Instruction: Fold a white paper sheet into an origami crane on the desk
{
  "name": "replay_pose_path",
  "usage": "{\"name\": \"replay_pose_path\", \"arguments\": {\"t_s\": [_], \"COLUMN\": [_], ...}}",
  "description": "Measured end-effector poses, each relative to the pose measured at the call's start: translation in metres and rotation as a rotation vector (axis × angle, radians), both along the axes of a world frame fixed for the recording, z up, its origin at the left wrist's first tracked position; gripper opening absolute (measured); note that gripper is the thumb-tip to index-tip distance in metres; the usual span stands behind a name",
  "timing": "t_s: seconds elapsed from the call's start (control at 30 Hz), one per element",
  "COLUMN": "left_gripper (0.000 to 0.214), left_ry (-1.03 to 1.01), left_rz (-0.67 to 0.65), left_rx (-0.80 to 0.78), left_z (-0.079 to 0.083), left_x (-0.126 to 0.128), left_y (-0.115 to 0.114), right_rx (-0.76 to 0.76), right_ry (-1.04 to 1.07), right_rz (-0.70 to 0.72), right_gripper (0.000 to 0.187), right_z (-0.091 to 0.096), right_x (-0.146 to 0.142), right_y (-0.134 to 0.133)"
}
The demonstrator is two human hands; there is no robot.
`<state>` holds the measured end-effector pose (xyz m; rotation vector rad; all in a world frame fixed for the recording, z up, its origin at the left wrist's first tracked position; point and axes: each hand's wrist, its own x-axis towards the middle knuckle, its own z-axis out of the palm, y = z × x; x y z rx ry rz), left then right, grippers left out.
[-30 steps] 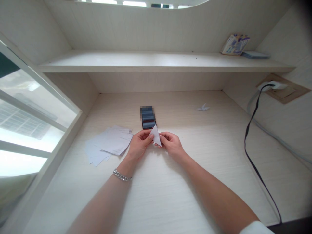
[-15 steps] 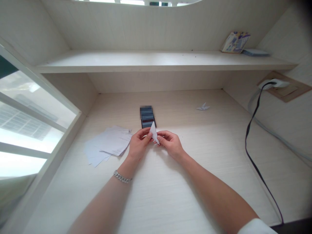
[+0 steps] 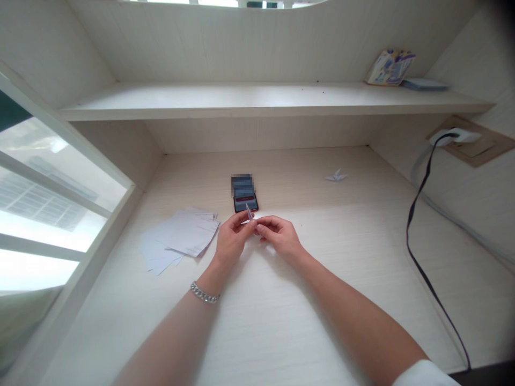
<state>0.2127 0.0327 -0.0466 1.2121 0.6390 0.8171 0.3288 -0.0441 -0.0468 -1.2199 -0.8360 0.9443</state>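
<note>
My left hand [image 3: 232, 240] and my right hand [image 3: 279, 236] meet just above the pale wooden desk [image 3: 281, 300], both pinching a small folded piece of white paper [image 3: 250, 213]. Only a thin pointed tip of the paper shows above the fingertips; the rest is hidden between the fingers. A silver bracelet [image 3: 204, 294] circles my left wrist. A phone [image 3: 244, 194] lies on the desk right behind my hands.
A loose stack of white paper sheets [image 3: 177, 238] lies left of my hands. A small folded paper figure [image 3: 336, 176] sits at the back right. A black cable [image 3: 422, 225] hangs from a wall socket [image 3: 454, 138]. A shelf above carries a colourful packet [image 3: 389, 67].
The paper showed as a broad white triangle before; it has turned edge-on or folded narrower, and only a slim tip shows now. Both hands stayed in place.
</note>
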Motion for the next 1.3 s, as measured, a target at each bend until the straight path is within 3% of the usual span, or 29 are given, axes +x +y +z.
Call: {"name": "replay_pose_path", "arguments": {"t_s": [0.53,0.77,0.93,1.3], "left_gripper": [0.045,0.045,0.045,0.04], "left_ry": [0.015,0.006,-0.009,-0.086], "left_rz": [-0.009,-0.046,-0.051,-0.161], "left_rx": [-0.015,-0.023,-0.04,-0.072], "left_z": [-0.0031,-0.0033,-0.0043,-0.0096], "left_x": [-0.0003,-0.0005,-0.001,-0.002], "left_y": [-0.0002,-0.0012,-0.0008,0.0006], "right_rx": [-0.036,0.008,0.005,0.031], "right_ry": [0.006,-0.048,-0.014,-0.006], "right_rz": [-0.082,-0.008,-0.028,-0.032], "right_gripper": [0.029,0.029,0.029,0.028], "right_z": [0.001,0.0022,-0.0001,-0.0059], "right_x": [-0.0032,-0.0024,-0.0004,0.0006], "right_y": [-0.0008,-0.0032,-0.0023,-0.0001]}}
